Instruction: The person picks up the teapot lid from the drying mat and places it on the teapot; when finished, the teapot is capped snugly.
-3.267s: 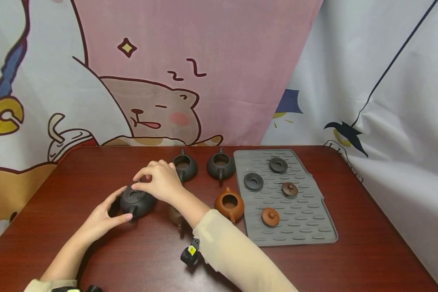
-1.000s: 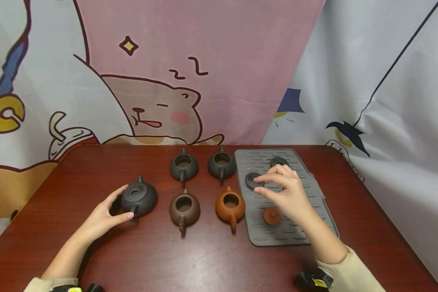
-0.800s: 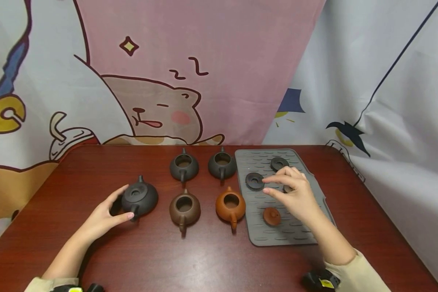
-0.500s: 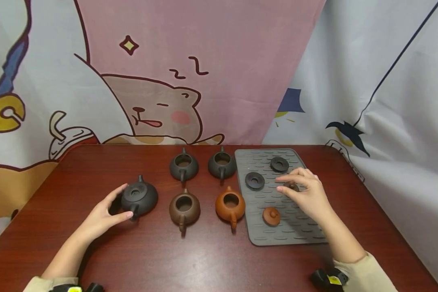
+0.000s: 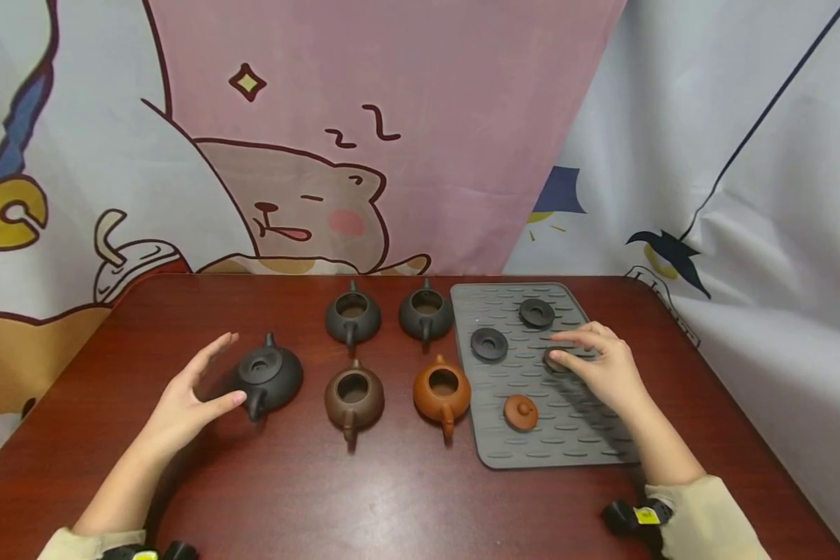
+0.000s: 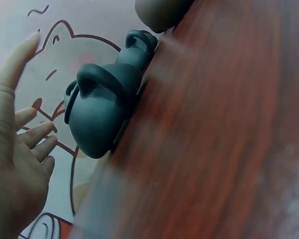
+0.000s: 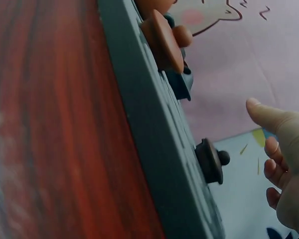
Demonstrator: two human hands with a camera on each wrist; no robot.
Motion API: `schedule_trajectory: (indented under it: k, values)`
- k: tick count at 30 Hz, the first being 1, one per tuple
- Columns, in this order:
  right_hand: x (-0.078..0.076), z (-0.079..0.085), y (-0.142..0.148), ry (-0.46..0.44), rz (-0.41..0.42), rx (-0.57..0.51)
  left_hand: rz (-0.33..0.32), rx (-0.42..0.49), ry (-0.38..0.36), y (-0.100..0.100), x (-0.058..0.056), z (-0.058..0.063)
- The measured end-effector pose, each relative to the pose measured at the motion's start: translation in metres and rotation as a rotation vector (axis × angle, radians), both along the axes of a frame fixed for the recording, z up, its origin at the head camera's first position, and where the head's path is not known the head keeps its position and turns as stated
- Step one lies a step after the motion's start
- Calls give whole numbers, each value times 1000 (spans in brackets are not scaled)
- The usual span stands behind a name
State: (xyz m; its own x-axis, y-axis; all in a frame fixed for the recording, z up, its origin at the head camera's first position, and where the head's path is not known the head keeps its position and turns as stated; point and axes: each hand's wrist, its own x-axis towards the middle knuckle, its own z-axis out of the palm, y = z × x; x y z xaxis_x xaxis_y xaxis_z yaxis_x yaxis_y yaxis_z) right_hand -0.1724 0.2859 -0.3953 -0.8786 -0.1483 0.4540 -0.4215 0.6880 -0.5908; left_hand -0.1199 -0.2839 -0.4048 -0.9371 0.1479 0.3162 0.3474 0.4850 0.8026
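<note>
In the head view my left hand [image 5: 182,400] is spread just left of a dark grey teapot [image 5: 273,379], whose lid is on. The left wrist view confirms that the fingers stand apart from that teapot [image 6: 97,119]. Over the grey ridged mat [image 5: 493,451], my right hand [image 5: 605,369] hovers at a small brown lid [image 5: 555,359], thumb and fingers parted. A gap shows between the hand and the knobbed brown lid [image 7: 209,160] in the right wrist view. An orange lid [image 5: 521,413] and two black lids, one nearer [image 5: 489,344] and one farther [image 5: 536,313], lie on the mat.
Two dark lidless teapots, one left [image 5: 352,315] and one right [image 5: 425,313], stand at the back of the wooden table [image 5: 364,498]. In front of them are a brown teapot [image 5: 354,398] and an orange teapot [image 5: 442,393], both lidless. A printed curtain [image 5: 462,155] hangs behind.
My right hand has gone from the left teapot's lid to the mat, then rightward over the brown lid. My left hand has let go of the dark teapot and drawn back left.
</note>
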Motion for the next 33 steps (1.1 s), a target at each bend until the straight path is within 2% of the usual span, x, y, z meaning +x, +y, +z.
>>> schedule_trajectory:
  k: [7, 11, 14, 18, 21, 27, 33]
  values:
    - [-6, -15, 15, -57, -28, 25, -5, 42, 26, 12, 5, 16]
    - [-8, -20, 21, -111, -41, 25, -36, 73, 46, 22, 8, 23]
    - [-8, -22, 24, -135, -48, 36, -83, 88, 65, 29, 10, 26]
    - [-9, -25, 26, -136, -46, 44, -189, 148, 99, 39, 10, 26]
    - [-10, -28, 28, -137, -47, 34, -257, 194, 96, 47, 11, 25]
    - [-11, -32, 31, -171, -37, 4, -319, 188, 72, 61, 13, 19]
    - [-10, -30, 30, -198, -15, -25, -336, 170, 26, 73, 12, 13]
